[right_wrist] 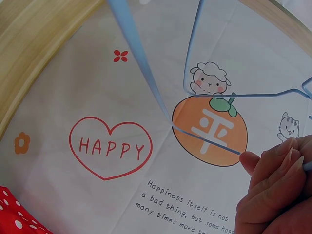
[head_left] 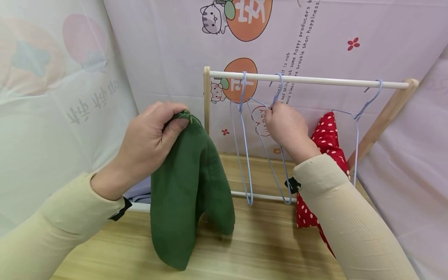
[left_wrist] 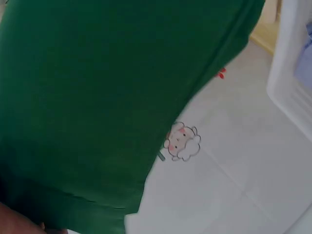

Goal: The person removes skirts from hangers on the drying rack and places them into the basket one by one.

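Observation:
My left hand (head_left: 143, 146) pinches the top edge of a green garment (head_left: 180, 186) between thumb and fingers. The garment hangs down in two lobes over the wooden surface and fills much of the left wrist view (left_wrist: 87, 97). My right hand (head_left: 287, 126) grips a light blue wire hanger (head_left: 281, 83) just below its hook, which is at the white rail (head_left: 315, 80). In the right wrist view the fingers (right_wrist: 273, 180) close round the hanger's wire. Another blue hanger (head_left: 246, 155) hangs bare to the left of it.
A third blue hanger (head_left: 371, 102) hangs at the rail's right end, beside a red polka-dot garment (head_left: 327, 134). Wooden posts (head_left: 207, 101) hold up the rail. Behind the green garment stands a white basket (left_wrist: 282, 73) with lilac cloth (left_wrist: 304, 68). Printed fabric (head_left: 168, 50) surrounds the wooden surface (head_left: 259, 249).

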{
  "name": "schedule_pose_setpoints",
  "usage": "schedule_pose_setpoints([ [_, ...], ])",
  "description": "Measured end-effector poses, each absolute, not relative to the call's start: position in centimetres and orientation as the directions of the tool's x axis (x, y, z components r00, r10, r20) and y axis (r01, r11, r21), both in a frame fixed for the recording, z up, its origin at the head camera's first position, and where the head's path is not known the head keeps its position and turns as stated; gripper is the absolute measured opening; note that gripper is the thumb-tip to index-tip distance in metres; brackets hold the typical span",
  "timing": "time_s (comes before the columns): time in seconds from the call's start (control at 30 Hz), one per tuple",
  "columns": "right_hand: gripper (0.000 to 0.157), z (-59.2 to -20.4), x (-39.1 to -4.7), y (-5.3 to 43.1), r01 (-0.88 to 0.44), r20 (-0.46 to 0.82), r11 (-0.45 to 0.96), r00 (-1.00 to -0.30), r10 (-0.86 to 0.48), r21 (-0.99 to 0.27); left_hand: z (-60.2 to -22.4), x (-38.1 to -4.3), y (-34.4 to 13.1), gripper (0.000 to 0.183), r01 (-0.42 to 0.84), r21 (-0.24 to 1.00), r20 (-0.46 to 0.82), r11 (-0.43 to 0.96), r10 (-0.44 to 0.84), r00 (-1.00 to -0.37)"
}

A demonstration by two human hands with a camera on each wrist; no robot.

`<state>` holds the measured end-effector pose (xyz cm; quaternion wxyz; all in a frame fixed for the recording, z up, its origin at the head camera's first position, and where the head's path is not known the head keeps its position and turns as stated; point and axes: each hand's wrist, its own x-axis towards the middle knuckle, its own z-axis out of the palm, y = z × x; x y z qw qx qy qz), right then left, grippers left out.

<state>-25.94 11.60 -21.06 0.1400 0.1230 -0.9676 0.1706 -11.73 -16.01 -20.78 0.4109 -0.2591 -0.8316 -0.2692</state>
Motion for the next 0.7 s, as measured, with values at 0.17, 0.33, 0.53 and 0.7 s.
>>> schedule_pose_setpoints([
  [0.17, 0.035, -21.1, -26.0, 11.6, -0.284, 0.307, 0.911, -0.932, -0.191, -0.297, -20.9, -12.1, -16.1, 0.014, 0.623, 0.165, 0.837, 0.765, 0.225, -0.498],
  [0.33, 0.036, -21.1, -26.1, 11.6, -0.281, 0.300, 0.912, -0.935, -0.190, -0.299, -20.4, -12.3, -16.6, 0.016, 0.608, 0.083, 0.823, 0.790, 0.289, -0.489],
  [0.53, 0.036, -21.0, -26.1, 11.6, -0.281, 0.299, 0.913, -0.935, -0.190, -0.297, -20.0, -12.3, -17.0, 0.018, 0.600, -0.042, 0.812, 0.799, 0.377, -0.445],
  [0.7, 0.035, -21.1, -26.1, 11.6, -0.278, 0.301, 0.914, -0.935, -0.187, -0.295, -19.7, -12.2, -17.0, 0.025, 0.579, -0.080, 0.795, 0.811, 0.403, -0.454],
])
